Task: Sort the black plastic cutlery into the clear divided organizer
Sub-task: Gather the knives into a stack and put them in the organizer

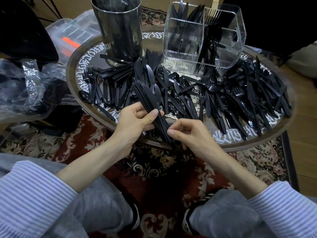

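Note:
A stack of black plastic knives points up and away from me, above the near rim of the round table. My left hand grips the stack at its middle, thumb across the top. My right hand pinches the handle ends at the stack's lower end. Loose black forks, spoons and knives cover the table. The clear divided organizer stands at the back right, with knives, forks and spoons upright in its compartments.
A tall metal cylinder with black cutlery stands at the back left of the table. Crumpled clear plastic bags and a clear box lie to the left. My knees and shoes are below, on a patterned rug.

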